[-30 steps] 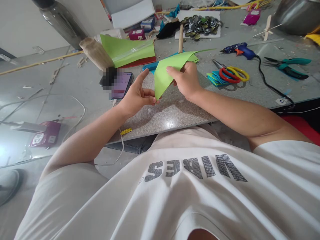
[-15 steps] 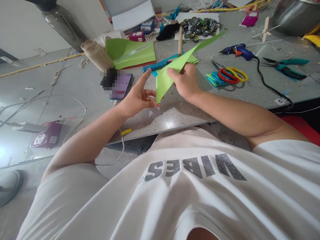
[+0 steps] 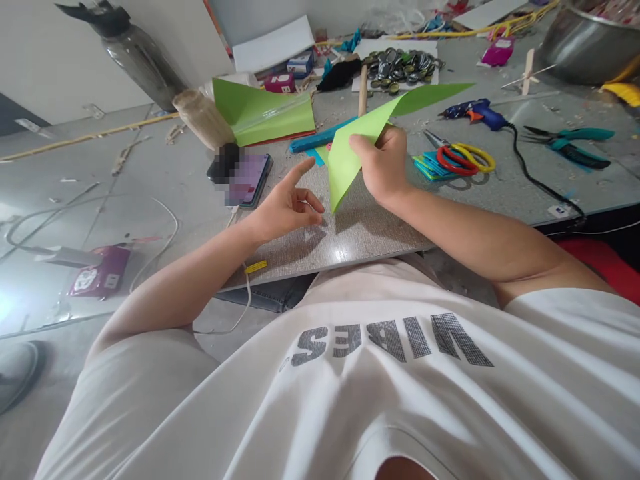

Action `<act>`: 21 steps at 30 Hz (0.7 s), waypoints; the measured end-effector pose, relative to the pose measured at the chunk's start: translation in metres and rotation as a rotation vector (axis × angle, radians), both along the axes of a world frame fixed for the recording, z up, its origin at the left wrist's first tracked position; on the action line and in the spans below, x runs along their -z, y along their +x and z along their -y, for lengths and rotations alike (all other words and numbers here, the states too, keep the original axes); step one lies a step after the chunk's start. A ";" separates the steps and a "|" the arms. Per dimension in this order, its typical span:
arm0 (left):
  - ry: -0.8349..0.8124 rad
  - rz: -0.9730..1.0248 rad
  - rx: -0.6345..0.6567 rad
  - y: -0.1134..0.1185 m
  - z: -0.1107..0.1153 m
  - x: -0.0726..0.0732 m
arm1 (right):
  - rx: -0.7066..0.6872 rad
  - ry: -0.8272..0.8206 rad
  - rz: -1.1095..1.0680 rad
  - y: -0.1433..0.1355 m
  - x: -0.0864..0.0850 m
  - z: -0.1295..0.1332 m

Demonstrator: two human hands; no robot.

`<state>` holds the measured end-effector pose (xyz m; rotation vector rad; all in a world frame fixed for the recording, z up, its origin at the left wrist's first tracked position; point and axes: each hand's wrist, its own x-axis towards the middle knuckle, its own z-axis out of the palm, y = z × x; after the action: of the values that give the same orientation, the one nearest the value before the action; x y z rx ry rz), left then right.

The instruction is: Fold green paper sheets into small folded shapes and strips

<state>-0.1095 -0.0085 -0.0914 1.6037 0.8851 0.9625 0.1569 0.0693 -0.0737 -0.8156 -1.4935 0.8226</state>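
The grey table (image 3: 345, 248) runs across the upper half of the frame, with a metal bowl (image 3: 580, 53) at upper right and a dark bottle (image 3: 145, 63) at upper left. Green paper (image 3: 293, 120) lies left of upper centre, with a red edge showing under it.

The loose green sheet (image 3: 343, 163) is raised above the table at upper centre, bent, with one point hanging down and the other stretching right. That lower point has just come free of the left hand (image 3: 283, 208); half a second ago the fingers were at it. Now the left hand is released, index finger extended, the others curled just beside the point with a small gap between. The right hand (image 3: 385, 167) grasps the sheet near its middle, thumb on top, so the sheet now seems to depend on that one hold, its lower point unguided.

Left of the left hand lies a phone (image 3: 255, 175); beyond the sheet is a blue strip (image 3: 320, 138). Toward the right edge are pliers (image 3: 560, 141), with a glue gun (image 3: 487, 115) left of them. Scissors (image 3: 436, 139) with red and yellow handles rest on small blue and green pieces (image 3: 429, 167), right of the right hand.
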 end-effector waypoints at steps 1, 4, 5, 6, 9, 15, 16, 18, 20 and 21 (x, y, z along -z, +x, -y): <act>0.054 -0.038 -0.041 0.001 0.002 -0.002 | -0.002 0.009 -0.007 0.001 -0.002 0.002; 0.233 -0.123 -0.102 0.012 0.010 -0.012 | -0.127 0.103 0.031 0.004 -0.009 0.017; 0.261 -0.106 -0.078 0.018 0.014 -0.016 | -0.206 0.151 0.075 0.005 -0.013 0.024; 0.261 -0.062 -0.027 0.024 0.018 -0.019 | -0.279 0.201 0.121 0.005 -0.016 0.031; 0.203 0.058 0.171 0.038 0.028 -0.028 | -0.475 0.343 0.272 0.004 -0.026 0.050; -0.090 0.242 0.113 0.036 0.036 -0.036 | -0.486 0.511 0.456 0.002 -0.024 0.054; -0.146 0.268 0.054 0.035 0.034 -0.036 | -0.461 0.515 0.488 0.003 -0.021 0.052; -0.203 0.288 -0.060 0.033 0.029 -0.034 | -0.410 0.503 0.558 0.003 -0.015 0.048; -0.221 0.296 -0.121 0.034 0.024 -0.032 | -0.352 0.465 0.630 0.004 -0.010 0.043; -0.220 0.300 -0.130 0.034 0.023 -0.031 | -0.311 0.440 0.657 0.004 -0.008 0.040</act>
<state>-0.0756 -0.0310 -0.0601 1.1904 0.8600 1.1214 0.1606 0.0292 -0.0661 -0.5421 -2.3259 0.4182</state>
